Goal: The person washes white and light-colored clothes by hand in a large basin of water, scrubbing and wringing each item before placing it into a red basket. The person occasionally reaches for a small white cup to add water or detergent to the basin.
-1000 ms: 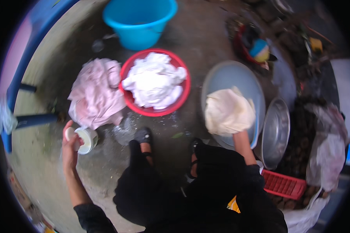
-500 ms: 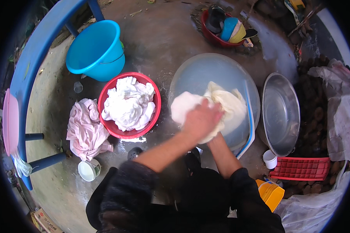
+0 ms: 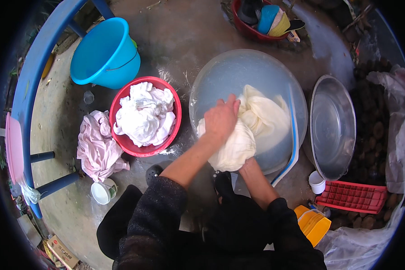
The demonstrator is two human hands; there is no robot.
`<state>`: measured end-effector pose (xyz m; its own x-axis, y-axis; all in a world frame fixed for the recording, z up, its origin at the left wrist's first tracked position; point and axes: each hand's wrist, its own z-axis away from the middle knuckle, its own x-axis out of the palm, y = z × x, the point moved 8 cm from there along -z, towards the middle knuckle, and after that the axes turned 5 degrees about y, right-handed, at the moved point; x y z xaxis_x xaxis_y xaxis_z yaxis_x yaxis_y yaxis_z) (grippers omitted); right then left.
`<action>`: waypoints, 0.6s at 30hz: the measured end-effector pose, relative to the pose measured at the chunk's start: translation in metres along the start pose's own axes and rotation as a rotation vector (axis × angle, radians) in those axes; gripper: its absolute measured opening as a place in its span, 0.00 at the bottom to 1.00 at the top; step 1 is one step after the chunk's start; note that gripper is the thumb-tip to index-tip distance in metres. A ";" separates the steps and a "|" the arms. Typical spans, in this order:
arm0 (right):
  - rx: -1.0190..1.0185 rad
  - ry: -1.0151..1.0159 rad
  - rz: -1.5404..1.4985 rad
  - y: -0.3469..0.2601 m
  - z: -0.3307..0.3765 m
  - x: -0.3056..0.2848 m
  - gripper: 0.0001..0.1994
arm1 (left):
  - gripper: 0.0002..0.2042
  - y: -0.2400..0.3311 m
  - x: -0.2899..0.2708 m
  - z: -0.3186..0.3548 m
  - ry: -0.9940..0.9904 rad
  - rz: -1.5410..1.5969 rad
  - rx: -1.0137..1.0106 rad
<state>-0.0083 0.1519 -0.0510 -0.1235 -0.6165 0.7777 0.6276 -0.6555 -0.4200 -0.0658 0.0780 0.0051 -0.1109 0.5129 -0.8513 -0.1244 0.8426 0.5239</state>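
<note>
Resting on top of a bunched cream cloth [image 3: 231,150] with the left grip [image 3: 222,120], fingers partly curled; cannot tell if pinching or only pressing. Can see just the wrist end of the right grip [image 3: 247,166], tucked under the same bunch; cannot tell how open or closed in there. Maybe kept underneath to make a firm lump to push on. Probably held over the near left edge of the big clear tub [image 3: 238,67] to keep loose folds inside, with more cream cloth heaped within. Just to the right, see a shiny metal basin [image 3: 333,130]. To the left, see white cloths [image 3: 144,114] piled in a red basin [image 3: 178,118], likely to stay off the floor [image 3: 175,45]. Past that, see a pink cloth [image 3: 99,150] and blue bucket [image 3: 117,67].
</note>
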 end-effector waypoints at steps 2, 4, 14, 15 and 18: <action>0.002 -0.012 -0.005 -0.003 0.000 0.001 0.24 | 0.13 0.032 0.003 0.042 0.066 0.033 0.149; -0.012 0.005 0.000 -0.007 0.000 -0.004 0.24 | 0.12 0.042 0.011 0.058 0.068 0.030 0.224; 0.015 -0.008 0.010 0.001 -0.001 -0.001 0.23 | 0.12 0.032 0.005 0.039 0.038 0.017 0.207; 0.028 -0.012 0.004 0.007 -0.001 0.003 0.23 | 0.11 0.011 0.004 0.020 0.016 -0.041 0.123; 0.036 -0.017 0.007 0.008 0.000 0.005 0.22 | 0.10 0.022 0.003 0.040 0.259 -0.027 0.203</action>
<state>-0.0044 0.1439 -0.0508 -0.1062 -0.6131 0.7828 0.6557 -0.6350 -0.4083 -0.0294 0.1043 0.0130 -0.3606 0.4532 -0.8152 0.0657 0.8842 0.4625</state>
